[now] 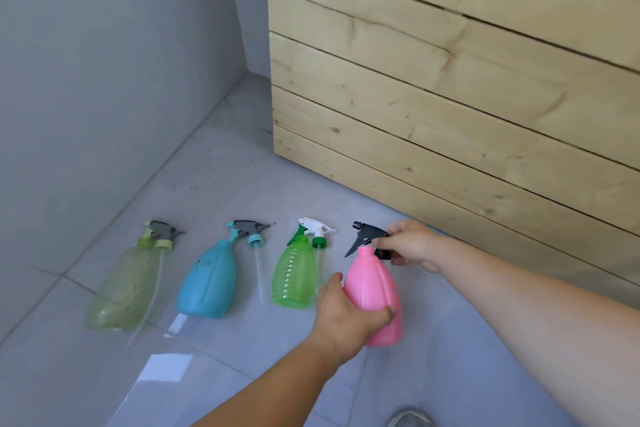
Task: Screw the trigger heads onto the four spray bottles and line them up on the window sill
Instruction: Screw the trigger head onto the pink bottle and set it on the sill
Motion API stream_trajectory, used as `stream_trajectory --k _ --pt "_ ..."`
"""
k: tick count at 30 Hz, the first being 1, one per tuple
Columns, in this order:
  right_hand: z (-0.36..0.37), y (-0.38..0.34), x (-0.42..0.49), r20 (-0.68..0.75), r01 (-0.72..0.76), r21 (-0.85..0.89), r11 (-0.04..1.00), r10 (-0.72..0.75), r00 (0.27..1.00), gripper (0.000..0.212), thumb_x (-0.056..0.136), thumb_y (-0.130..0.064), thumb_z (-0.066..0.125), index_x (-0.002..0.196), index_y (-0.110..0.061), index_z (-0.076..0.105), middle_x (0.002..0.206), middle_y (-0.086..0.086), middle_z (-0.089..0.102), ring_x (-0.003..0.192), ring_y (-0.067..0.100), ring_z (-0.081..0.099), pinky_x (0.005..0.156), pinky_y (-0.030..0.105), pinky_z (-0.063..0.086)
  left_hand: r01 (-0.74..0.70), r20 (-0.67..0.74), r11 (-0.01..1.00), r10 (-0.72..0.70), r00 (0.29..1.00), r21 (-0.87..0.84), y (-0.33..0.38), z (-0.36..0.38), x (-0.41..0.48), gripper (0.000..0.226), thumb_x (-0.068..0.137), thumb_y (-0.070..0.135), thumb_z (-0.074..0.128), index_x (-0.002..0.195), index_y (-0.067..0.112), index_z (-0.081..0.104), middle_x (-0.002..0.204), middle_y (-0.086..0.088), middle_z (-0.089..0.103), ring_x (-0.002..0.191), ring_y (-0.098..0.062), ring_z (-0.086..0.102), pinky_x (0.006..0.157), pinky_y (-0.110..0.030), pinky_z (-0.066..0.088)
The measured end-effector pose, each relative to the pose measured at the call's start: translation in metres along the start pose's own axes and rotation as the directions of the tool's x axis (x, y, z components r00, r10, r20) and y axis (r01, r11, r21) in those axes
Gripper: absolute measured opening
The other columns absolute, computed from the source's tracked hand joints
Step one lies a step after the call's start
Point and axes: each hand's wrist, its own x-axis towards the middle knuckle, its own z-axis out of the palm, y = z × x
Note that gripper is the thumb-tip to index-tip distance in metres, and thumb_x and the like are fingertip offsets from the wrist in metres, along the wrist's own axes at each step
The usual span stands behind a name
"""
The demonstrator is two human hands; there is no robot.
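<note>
Left hand (349,315) wraps the pink bottle (375,291), right hand (410,243) pinches the black trigger head (369,236) (dip tube hidden). Crooked start could cross-thread it.

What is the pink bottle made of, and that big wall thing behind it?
The opaque pink spray bottle looks like smooth, slightly glossy plastic: even colour, moulded ridges. The pale plank wall looks like bare, unpainted wood, probably pine: knots and grain show, with dark gaps between boards.

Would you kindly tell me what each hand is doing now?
Left hand: closed around pink plastic spray bottle.
Right hand: closed on black trigger head.
</note>
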Motion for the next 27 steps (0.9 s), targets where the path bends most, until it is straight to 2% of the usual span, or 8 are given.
stream_trajectory --k 3,6,11,14,16,18,22,27 --pt "-0.020 -0.037 -0.042 0.013 0.081 0.057 0.995 -0.082 0.997 0.016 0.090 -0.012 0.071 0.086 -0.013 0.056 0.076 0.009 0.069 0.061 0.017 0.066 0.067 0.033 0.059 -0.062 0.045 0.988 0.069 0.997 -0.139 0.027 -0.019 -0.023 0.061 0.067 0.024 0.090 0.117 0.024 0.055 0.118 -0.005 0.067 0.099 -0.018 0.068 0.068 -0.020 0.057" --pt "-0.031 -0.084 -0.095 -0.037 0.220 0.167 0.961 -0.217 0.976 0.018 0.090 -0.006 0.071 0.086 -0.012 0.053 0.077 0.014 0.066 0.061 0.022 0.066 0.073 0.042 0.062 -0.156 0.045 0.964 0.170 0.984 -0.216 0.064 -0.047 -0.058 0.070 0.059 0.029 0.087 0.121 0.028 0.053 0.123 -0.004 0.063 0.103 -0.018 0.066 0.066 -0.022 0.056" --pt "-0.042 -0.158 -0.188 -0.207 0.472 0.303 0.828 -0.426 0.881 0.023 0.089 -0.002 0.070 0.111 0.000 0.063 0.084 0.017 0.069 0.055 0.016 0.068 0.054 0.025 0.062 -0.281 0.095 0.933 0.308 0.947 -0.225 0.120 -0.107 -0.124 0.086 0.064 0.022 0.085 0.138 0.029 0.043 0.122 0.000 0.063 0.111 -0.023 0.067 0.090 -0.047 0.062" --pt "-0.039 -0.193 -0.254 -0.312 0.630 0.307 0.713 -0.550 0.775 0.028 0.090 -0.004 0.069 0.117 0.001 0.064 0.091 0.012 0.071 0.070 0.018 0.068 0.061 0.024 0.063 -0.348 0.129 0.918 0.374 0.918 -0.189 0.146 -0.147 -0.171 0.089 0.060 0.026 0.085 0.137 0.031 0.041 0.127 -0.003 0.062 0.111 -0.024 0.068 0.082 -0.047 0.065" --pt "-0.035 -0.213 -0.299 -0.425 0.750 0.300 0.589 -0.621 0.658 0.013 0.092 -0.004 0.067 0.105 -0.005 0.067 0.085 0.006 0.070 0.073 0.017 0.068 0.066 0.022 0.063 -0.403 0.117 0.905 0.419 0.901 -0.139 0.157 -0.176 -0.201 0.089 0.061 0.025 0.085 0.138 0.031 0.041 0.128 -0.006 0.060 0.106 -0.024 0.069 0.068 -0.036 0.063" --pt "-0.031 -0.228 -0.342 -0.542 0.838 0.349 0.420 -0.639 0.546 0.007 0.093 -0.006 0.066 0.095 -0.013 0.067 0.082 0.003 0.071 0.074 0.017 0.070 0.072 0.025 0.064 -0.438 0.081 0.896 0.443 0.893 -0.072 0.161 -0.204 -0.227 0.091 0.058 0.026 0.087 0.137 0.033 0.042 0.127 -0.008 0.060 0.108 -0.030 0.070 0.068 -0.040 0.061" --pt "-0.018 -0.240 -0.406 -0.571 0.857 0.487 0.167 -0.682 0.457 0.005 0.096 -0.009 0.063 0.095 -0.012 0.067 0.087 0.007 0.071 0.079 0.022 0.071 0.078 0.030 0.061 -0.494 0.016 0.867 0.494 0.869 0.059 0.148 -0.244 -0.266 0.084 0.066 0.018 0.084 0.137 0.032 0.040 0.118 -0.004 0.062 0.091 -0.018 0.068 0.055 -0.020 0.055" --pt "0.007 -0.235 -0.429 -0.501 0.849 0.514 0.122 -0.760 0.413 0.009 0.097 -0.006 0.060 0.097 -0.012 0.068 0.088 0.005 0.073 0.086 0.027 0.070 0.081 0.032 0.060 -0.494 -0.029 0.850 0.507 0.862 0.186 0.129 -0.261 -0.285 0.081 0.065 0.022 0.085 0.131 0.037 0.041 0.120 0.000 0.064 0.104 -0.020 0.070 0.073 -0.032 0.064"
